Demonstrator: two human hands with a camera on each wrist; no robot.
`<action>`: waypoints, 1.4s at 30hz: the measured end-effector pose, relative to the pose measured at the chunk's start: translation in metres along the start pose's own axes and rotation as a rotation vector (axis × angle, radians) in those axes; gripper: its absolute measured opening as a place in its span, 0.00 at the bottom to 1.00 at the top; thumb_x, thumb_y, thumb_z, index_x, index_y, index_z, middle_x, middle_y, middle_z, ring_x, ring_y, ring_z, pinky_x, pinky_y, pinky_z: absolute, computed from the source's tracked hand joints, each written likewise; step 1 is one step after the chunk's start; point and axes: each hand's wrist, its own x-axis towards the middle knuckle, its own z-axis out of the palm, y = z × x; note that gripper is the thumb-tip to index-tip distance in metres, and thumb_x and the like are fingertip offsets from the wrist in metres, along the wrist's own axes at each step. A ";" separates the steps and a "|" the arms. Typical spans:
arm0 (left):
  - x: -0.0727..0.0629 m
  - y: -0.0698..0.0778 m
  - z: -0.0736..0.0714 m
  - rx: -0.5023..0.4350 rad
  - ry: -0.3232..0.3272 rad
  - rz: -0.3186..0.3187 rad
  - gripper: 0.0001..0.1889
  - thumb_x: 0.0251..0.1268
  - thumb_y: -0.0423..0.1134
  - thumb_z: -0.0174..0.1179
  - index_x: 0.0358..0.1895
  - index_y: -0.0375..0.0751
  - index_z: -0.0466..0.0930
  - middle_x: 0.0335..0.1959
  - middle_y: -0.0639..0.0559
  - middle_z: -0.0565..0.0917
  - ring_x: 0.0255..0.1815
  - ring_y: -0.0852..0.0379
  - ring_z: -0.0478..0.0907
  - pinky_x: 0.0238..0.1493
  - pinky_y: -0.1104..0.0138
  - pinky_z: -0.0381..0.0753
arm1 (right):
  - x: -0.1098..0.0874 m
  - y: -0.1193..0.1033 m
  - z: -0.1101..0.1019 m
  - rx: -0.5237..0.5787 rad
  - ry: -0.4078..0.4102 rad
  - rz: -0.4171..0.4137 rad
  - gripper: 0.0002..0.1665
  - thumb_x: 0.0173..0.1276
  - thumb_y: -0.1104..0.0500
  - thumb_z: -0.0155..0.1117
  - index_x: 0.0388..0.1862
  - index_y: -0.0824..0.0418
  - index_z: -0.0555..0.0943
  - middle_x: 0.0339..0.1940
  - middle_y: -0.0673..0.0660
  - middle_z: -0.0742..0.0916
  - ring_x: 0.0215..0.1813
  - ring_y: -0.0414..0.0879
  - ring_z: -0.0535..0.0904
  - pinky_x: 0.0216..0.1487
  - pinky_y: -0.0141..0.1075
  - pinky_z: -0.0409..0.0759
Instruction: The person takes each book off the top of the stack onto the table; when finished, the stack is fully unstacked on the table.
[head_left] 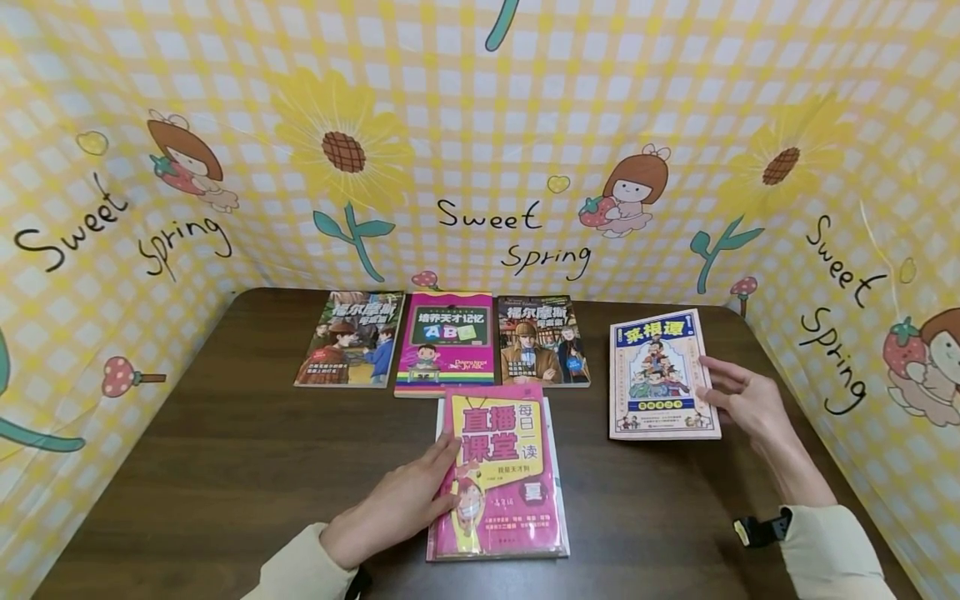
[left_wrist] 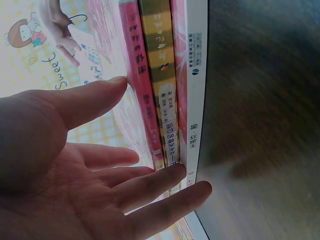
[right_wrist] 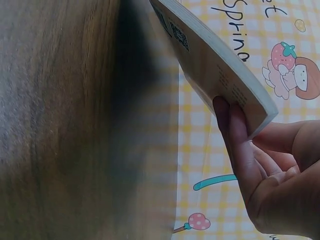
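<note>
In the head view my right hand [head_left: 750, 404] pinches the right edge of a pale pink book [head_left: 660, 421] with a dark blue frame on its cover. The right wrist view has that book [right_wrist: 215, 70] tilted above the table, its back cover showing, with fingers under it and the thumb on the other side. My left hand [head_left: 408, 500] lies along the left side of a stack topped by a pink and yellow book [head_left: 517, 467]. From the left wrist, several spines [left_wrist: 162, 90] of that stack show, and the straight fingers [left_wrist: 155, 187] touch them.
Along the table's back edge lie three books: a detective comic [head_left: 352, 342], a magenta ABC book [head_left: 450, 367] and another detective comic [head_left: 543, 342]. A yellow checked cloth [head_left: 487, 125] walls the brown table [head_left: 225, 467] at the back and both sides.
</note>
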 end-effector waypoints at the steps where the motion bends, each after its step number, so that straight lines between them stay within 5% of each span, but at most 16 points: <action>1: 0.000 0.000 0.000 0.001 0.000 -0.001 0.37 0.65 0.44 0.63 0.72 0.30 0.59 0.73 0.33 0.57 0.65 0.36 0.68 0.55 0.44 0.75 | 0.001 -0.001 0.000 -0.006 -0.003 -0.002 0.36 0.68 0.63 0.62 0.73 0.64 0.63 0.65 0.71 0.73 0.35 0.38 0.85 0.37 0.41 0.85; 7: -0.002 -0.001 -0.002 -0.001 -0.006 -0.015 0.38 0.64 0.46 0.63 0.72 0.31 0.59 0.73 0.33 0.57 0.65 0.36 0.67 0.55 0.43 0.74 | 0.015 -0.007 0.003 -0.050 -0.025 -0.023 0.35 0.69 0.65 0.60 0.73 0.63 0.63 0.64 0.72 0.74 0.38 0.38 0.83 0.37 0.38 0.85; 16: -0.003 -0.002 -0.001 0.013 0.000 -0.005 0.38 0.65 0.46 0.62 0.72 0.31 0.59 0.74 0.33 0.56 0.65 0.36 0.68 0.55 0.45 0.75 | 0.055 -0.017 0.010 -0.299 0.008 -0.098 0.30 0.68 0.66 0.60 0.69 0.66 0.69 0.61 0.73 0.76 0.57 0.65 0.77 0.38 0.30 0.79; 29: -0.002 0.002 -0.001 0.041 -0.011 -0.005 0.37 0.66 0.47 0.61 0.72 0.33 0.58 0.74 0.33 0.57 0.65 0.37 0.69 0.53 0.46 0.77 | 0.095 -0.017 0.019 -0.393 0.023 -0.119 0.29 0.63 0.70 0.59 0.65 0.70 0.72 0.55 0.74 0.80 0.51 0.61 0.80 0.35 0.32 0.76; 35: -0.004 0.004 -0.001 0.057 -0.007 -0.007 0.37 0.66 0.47 0.61 0.72 0.32 0.59 0.73 0.33 0.58 0.64 0.37 0.70 0.53 0.46 0.77 | 0.102 -0.015 0.027 -0.383 0.021 -0.101 0.30 0.61 0.71 0.58 0.64 0.72 0.72 0.54 0.74 0.81 0.48 0.59 0.80 0.33 0.30 0.74; 42: -0.003 0.005 0.000 0.074 -0.016 -0.008 0.37 0.66 0.47 0.61 0.72 0.32 0.59 0.73 0.33 0.58 0.63 0.38 0.71 0.52 0.47 0.78 | 0.102 -0.010 0.034 -0.426 0.003 -0.108 0.28 0.62 0.69 0.57 0.63 0.74 0.71 0.53 0.75 0.80 0.51 0.63 0.79 0.41 0.40 0.76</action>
